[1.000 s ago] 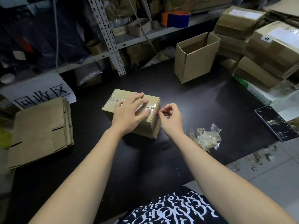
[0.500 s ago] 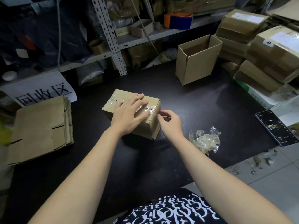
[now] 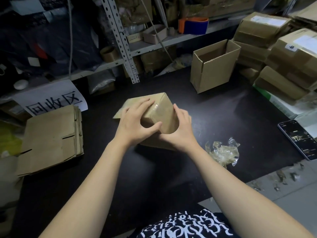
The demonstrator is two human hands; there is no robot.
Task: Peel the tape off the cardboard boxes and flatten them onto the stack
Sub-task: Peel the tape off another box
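A small taped cardboard box (image 3: 163,115) is tilted up off the black table (image 3: 214,117) in the middle of the view, blurred by motion. My left hand (image 3: 135,122) grips its top and left side, fingers spread over the shiny tape. My right hand (image 3: 180,129) clasps its right lower side. A stack of flattened boxes (image 3: 49,140) lies at the left. A crumpled wad of peeled tape (image 3: 223,152) sits to the right of my right wrist.
An open empty box (image 3: 212,67) stands at the back right. Sealed boxes (image 3: 288,62) are piled at the far right. A phone (image 3: 298,138) lies at the right table edge. A white paper sign (image 3: 53,98) and a metal shelf rack (image 3: 120,40) stand behind.
The box lay flat under my left hand while my right fingers picked at tape on its right end. Now both hands grip the box and have turned and tilted it up.
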